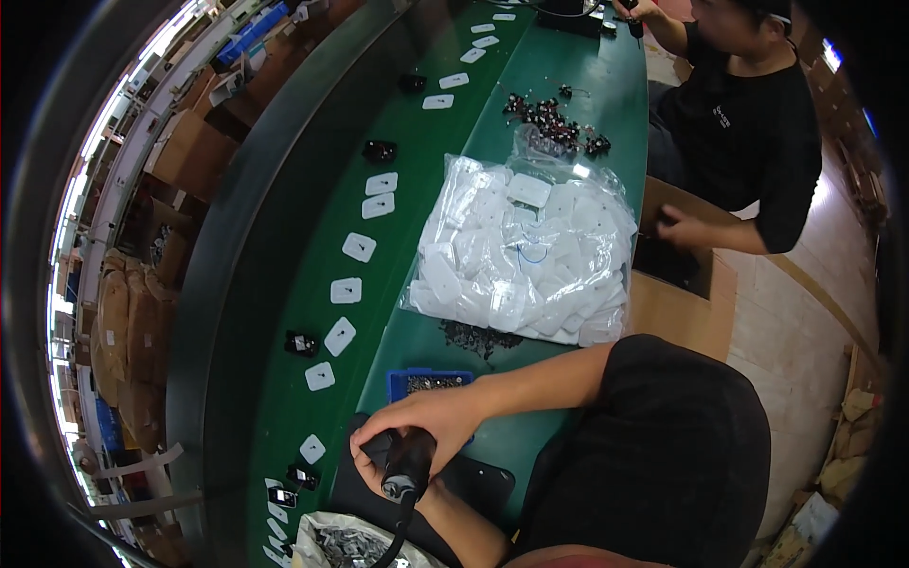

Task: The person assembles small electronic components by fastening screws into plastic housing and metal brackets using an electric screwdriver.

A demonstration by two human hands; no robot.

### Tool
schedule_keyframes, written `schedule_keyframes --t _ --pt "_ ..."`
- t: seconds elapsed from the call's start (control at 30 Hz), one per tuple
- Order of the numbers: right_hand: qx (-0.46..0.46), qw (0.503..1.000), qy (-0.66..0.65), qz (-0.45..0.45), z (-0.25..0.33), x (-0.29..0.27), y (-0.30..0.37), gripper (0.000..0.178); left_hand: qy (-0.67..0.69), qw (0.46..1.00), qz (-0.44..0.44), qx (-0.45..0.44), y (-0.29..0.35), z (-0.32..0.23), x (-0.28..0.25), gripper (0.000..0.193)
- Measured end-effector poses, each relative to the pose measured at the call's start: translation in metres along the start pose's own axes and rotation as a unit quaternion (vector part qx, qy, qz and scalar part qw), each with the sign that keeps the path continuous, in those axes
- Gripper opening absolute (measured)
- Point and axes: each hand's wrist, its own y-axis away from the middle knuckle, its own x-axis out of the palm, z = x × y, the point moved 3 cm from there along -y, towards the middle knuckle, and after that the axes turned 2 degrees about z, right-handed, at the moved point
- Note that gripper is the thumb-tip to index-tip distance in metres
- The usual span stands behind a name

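My right hand is closed around a black corded power screwdriver held upright. My left hand is below it, partly covered by the tool and the right hand. Its fingers seem curled at a dark part that I cannot make out. Both hands are over a black mat at the bench edge. Beside the right wrist sits a blue tray of small screws. A pile of small black pieces lies just beyond it.
A clear bag of white plates covers the bench middle. White plates and black units line the green belt. A sack of metal pieces stands near me. A co-worker sits at right, one hand over a cardboard box.
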Motion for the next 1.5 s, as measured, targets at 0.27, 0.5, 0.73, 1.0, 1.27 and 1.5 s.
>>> schedule_keyframes --t 0.27,0.5,0.73,1.0,1.27,1.5 --pt "-0.032 0.996 0.065 -0.059 -0.009 0.007 0.005 0.075 -0.107 0.982 -0.036 0.151 -0.006 -0.018 0.01 0.027" --pt "0.029 0.997 0.03 -0.062 -0.007 0.005 0.001 0.079 -0.094 0.979 -0.147 0.108 0.005 -0.011 -0.007 0.025" --pt "0.025 0.994 -0.01 -0.108 -0.018 0.0 0.002 0.084 0.062 0.985 -0.126 0.102 0.019 -0.003 0.003 0.012" --pt "0.024 0.989 -0.031 -0.14 -0.023 -0.004 0.009 0.079 0.075 0.989 -0.078 0.104 0.029 -0.006 0.014 0.021" --pt "0.067 0.991 -0.031 -0.115 -0.023 -0.004 -0.003 0.079 -0.123 0.992 -0.036 -0.018 0.022 0.018 -0.006 0.038" --pt "0.042 0.992 0.003 -0.12 -0.023 -0.016 0.005 0.074 0.04 0.999 -0.004 -0.011 0.014 -0.018 0.035 0.027"
